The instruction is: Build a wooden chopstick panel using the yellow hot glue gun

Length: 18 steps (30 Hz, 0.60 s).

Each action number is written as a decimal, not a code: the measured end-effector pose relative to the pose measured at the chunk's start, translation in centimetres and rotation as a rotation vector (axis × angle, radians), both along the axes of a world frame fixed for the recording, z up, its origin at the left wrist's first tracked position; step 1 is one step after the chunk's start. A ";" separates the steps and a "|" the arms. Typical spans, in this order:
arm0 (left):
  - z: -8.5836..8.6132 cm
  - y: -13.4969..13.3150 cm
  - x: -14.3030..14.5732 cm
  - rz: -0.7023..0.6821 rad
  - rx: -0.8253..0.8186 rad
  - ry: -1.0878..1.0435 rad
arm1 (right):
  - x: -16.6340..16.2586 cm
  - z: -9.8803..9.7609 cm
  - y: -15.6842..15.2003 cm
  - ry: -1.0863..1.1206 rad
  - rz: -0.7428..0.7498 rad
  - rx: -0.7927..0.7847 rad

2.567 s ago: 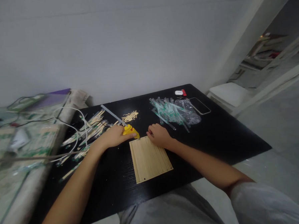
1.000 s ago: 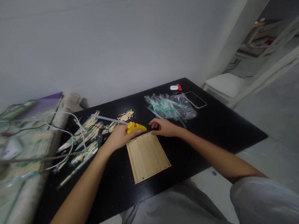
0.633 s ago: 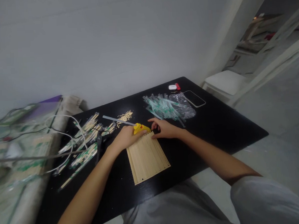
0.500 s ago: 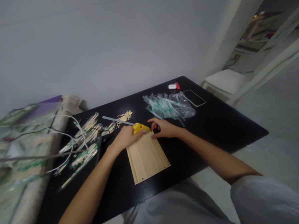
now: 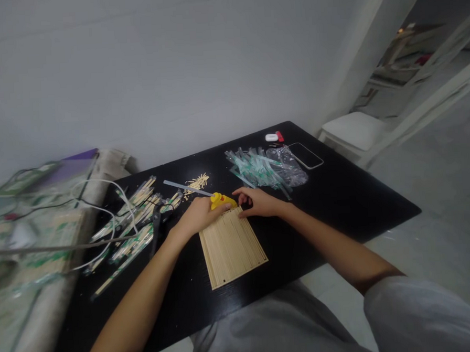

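Note:
My left hand is wrapped round a yellow glue gun, with a long translucent glue stick jutting out of its back toward the upper left. The gun's tip lies over the far right corner of a flat panel of wooden sticks laid side by side on the black table. At that same corner, my right hand has its fingers curled in close to the tip. Whether anything small sits between those fingers is hidden.
Wrapped chopsticks lie in a heap at the left. Behind the gun is a pile of short stick pieces. Torn wrappers, clear plastic and a phone lie at the right of the black table. White cables hang at the left edge.
The glue stick's rear end has shifted slightly right as the gun turned a little. Both hands stay at the panel's far corner, almost unmoved.

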<state>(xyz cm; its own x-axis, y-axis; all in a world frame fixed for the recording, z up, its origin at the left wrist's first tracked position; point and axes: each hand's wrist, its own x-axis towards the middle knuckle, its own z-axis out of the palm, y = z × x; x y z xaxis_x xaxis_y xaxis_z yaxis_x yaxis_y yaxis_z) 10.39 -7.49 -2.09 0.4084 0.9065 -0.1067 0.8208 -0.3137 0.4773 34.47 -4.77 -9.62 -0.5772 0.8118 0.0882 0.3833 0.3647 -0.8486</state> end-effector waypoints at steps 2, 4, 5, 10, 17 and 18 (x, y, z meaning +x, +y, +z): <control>0.0 0.0 0.0 0.002 0.003 0.009 | 0.0 0.0 0.0 -0.002 -0.001 0.000; -0.1 0.0 0.0 0.003 0.008 0.013 | 0.0 -0.1 0.1 -0.003 0.001 0.000; -0.1 0.0 -0.1 0.004 0.010 0.015 | 0.0 -0.2 0.1 -0.001 0.002 0.001; 0.0 0.0 -0.2 -0.008 0.028 0.027 | 0.1 -0.6 0.2 0.002 0.000 0.025; 0.1 0.1 -0.7 0.008 0.037 0.051 | 0.1 -0.9 0.5 -0.006 0.019 0.046; 0.1 0.1 -0.7 0.008 0.033 0.055 | 0.1 -0.8 0.5 -0.006 0.022 0.046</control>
<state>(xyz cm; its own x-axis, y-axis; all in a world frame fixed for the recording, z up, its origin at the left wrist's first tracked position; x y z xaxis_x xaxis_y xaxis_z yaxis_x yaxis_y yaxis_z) 9.69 -7.37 -2.00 0.3953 0.9132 -0.0986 0.8481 -0.3217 0.4209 34.62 -4.26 -10.42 -0.5958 0.7940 0.1210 0.3800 0.4114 -0.8285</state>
